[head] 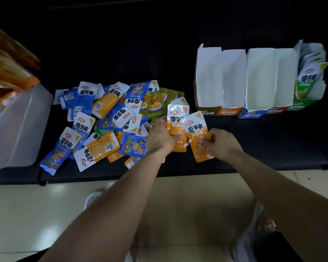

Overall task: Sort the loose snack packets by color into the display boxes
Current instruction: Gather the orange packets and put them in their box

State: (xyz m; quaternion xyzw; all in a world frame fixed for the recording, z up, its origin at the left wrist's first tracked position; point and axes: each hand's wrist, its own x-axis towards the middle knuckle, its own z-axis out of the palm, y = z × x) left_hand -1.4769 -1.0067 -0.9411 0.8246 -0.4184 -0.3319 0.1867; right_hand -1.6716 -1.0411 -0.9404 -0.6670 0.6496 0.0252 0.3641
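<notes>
2 orange packets (196, 129) held: left hand (160, 138) grips 1, right hand (222, 142) pinches the other. I'd stack them, then drop into the orange-fronted box (229, 111).

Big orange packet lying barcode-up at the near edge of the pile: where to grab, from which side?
Pinch the white sealed end of the barcode-up orange packet, coming from the near left. It lies flat on top of the pile and that end sticks out uncovered; a blue packet lies close beside the other end.
</notes>
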